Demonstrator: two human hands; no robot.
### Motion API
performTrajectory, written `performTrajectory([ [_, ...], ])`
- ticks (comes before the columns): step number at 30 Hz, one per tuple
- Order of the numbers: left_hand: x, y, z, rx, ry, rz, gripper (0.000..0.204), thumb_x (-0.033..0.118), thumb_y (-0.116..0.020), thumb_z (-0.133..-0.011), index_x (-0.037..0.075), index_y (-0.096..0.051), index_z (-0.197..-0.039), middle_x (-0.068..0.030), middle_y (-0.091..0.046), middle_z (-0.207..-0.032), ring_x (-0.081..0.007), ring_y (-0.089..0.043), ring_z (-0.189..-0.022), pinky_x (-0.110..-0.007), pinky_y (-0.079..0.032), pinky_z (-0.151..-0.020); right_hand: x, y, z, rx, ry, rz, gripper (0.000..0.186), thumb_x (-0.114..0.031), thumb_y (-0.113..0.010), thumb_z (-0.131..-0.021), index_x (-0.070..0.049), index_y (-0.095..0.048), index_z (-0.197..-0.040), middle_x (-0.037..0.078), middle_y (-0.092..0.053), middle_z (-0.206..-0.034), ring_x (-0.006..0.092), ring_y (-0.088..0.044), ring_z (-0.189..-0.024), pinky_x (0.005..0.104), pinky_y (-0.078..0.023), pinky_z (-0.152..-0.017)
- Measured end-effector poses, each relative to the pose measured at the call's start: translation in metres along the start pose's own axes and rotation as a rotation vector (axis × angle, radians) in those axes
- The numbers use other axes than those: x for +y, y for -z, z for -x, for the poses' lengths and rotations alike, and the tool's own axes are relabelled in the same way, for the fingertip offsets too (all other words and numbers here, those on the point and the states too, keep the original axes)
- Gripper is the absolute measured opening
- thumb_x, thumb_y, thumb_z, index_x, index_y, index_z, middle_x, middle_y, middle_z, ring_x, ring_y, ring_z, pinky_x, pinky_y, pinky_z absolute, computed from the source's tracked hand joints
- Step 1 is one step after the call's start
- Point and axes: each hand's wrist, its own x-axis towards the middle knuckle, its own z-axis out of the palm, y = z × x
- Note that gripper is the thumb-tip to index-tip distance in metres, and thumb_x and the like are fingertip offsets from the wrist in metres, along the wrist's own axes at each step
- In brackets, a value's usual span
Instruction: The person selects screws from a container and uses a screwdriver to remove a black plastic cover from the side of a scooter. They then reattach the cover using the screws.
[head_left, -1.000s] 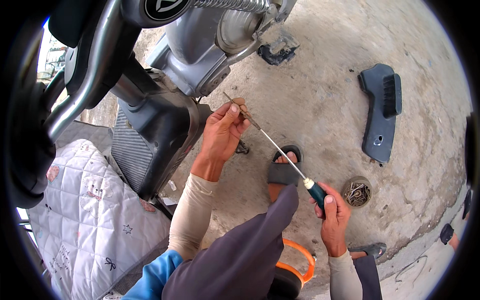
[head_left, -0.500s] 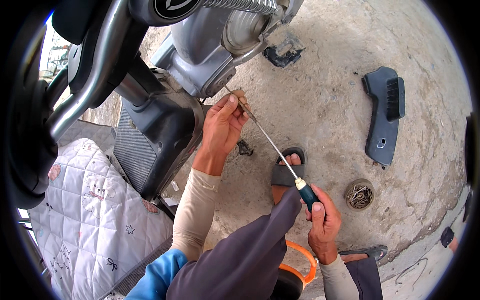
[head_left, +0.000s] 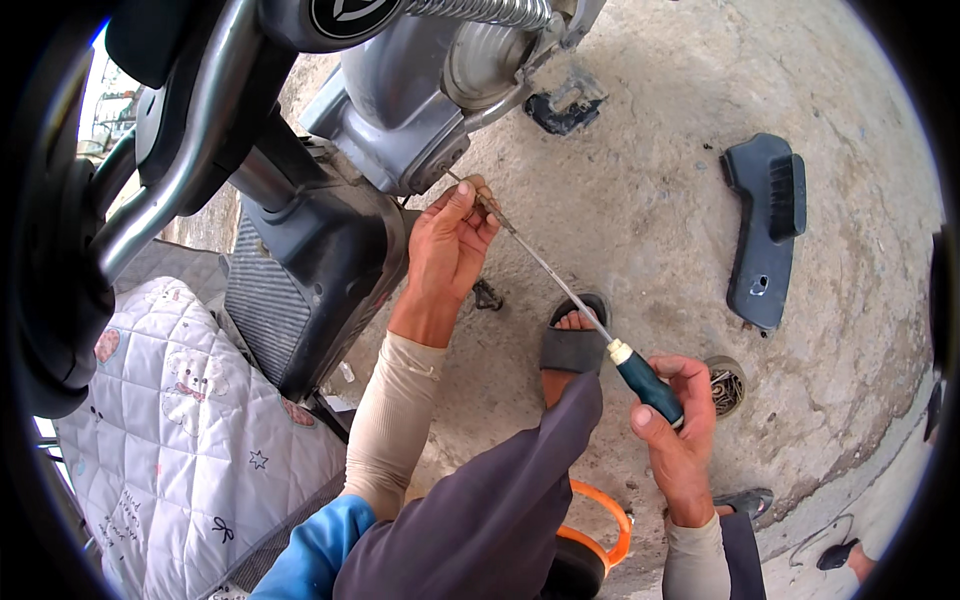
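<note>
A long screwdriver [head_left: 648, 386] with a dark green handle and pale collar runs diagonally between my hands. My right hand [head_left: 682, 440] is closed round the back of its handle, the thumb along the near side. With the fingertips of my left hand [head_left: 446, 240] I pinch the front of its shaft. A thin rod-like end shows past those fingertips, close to the lower corner of a grey scooter housing [head_left: 410, 145]. Whether it is the screwdriver's tip or a separate fastener, I cannot tell. The fingers hide the join.
At the left are the scooter's black ribbed footboard [head_left: 290, 290] and a white quilted cover [head_left: 190, 390]. A black plastic cover piece [head_left: 765, 230] lies on the concrete at the right. A round tin of screws [head_left: 728, 388] stands beside my right hand. An orange ring-shaped handle [head_left: 618, 540] is below.
My right hand and the screwdriver handle have moved right and slightly down, away from the housing. The left hand has barely moved. The handle now lies more loosely across the right fingers.
</note>
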Motion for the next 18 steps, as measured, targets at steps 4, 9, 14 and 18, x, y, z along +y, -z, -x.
performTrajectory([
  [4,0.0,0.002,0.002,0.02,0.021,-0.017,0.021,0.019,-0.063,-0.101,-0.001,-0.064,-0.11,-0.007,-0.068,-0.094,-0.0185,-0.066,-0.086,-0.027,-0.057,-0.072,-0.006,0.008,-0.001,0.083,0.057,0.285,0.042,-0.024,-0.072,-0.096,-0.002,-0.054,-0.127,0.006,-0.06,-0.113,0.0105,-0.056,-0.095,0.0251,-0.047,-0.079],
  [9,-0.001,0.002,0.001,0.03,0.037,-0.018,0.017,0.02,-0.064,-0.101,0.003,-0.063,-0.103,-0.0074,-0.067,-0.095,-0.0186,-0.065,-0.085,-0.027,-0.056,-0.07,-0.018,0.003,-0.011,0.048,-0.231,-0.145,0.038,-0.029,-0.066,-0.1,-0.004,-0.054,-0.125,0.005,-0.058,-0.089,0.0085,-0.054,-0.072,0.0236,-0.042,-0.06],
  [14,-0.003,0.001,0.0,0.051,0.045,-0.021,0.016,0.021,-0.066,-0.1,0.005,-0.062,-0.101,-0.0077,-0.066,-0.093,-0.019,-0.065,-0.085,-0.027,-0.055,-0.069,0.021,-0.006,-0.01,0.188,0.053,-0.215,0.035,-0.031,-0.058,-0.105,0.0,-0.057,-0.12,0.008,-0.063,-0.086,0.0094,-0.054,-0.062,0.023,-0.043,-0.054],
  [18,-0.002,-0.003,0.001,0.058,0.036,0.006,0.017,0.021,-0.069,-0.099,0.005,-0.063,-0.099,-0.0067,-0.065,-0.089,-0.0181,-0.064,-0.08,-0.028,-0.055,-0.066,0.008,0.003,-0.011,0.113,-0.168,-0.129,0.037,-0.032,-0.056,-0.105,0.0,-0.054,-0.123,0.01,-0.064,-0.088,0.0107,-0.056,-0.063,0.0235,-0.044,-0.053],
])
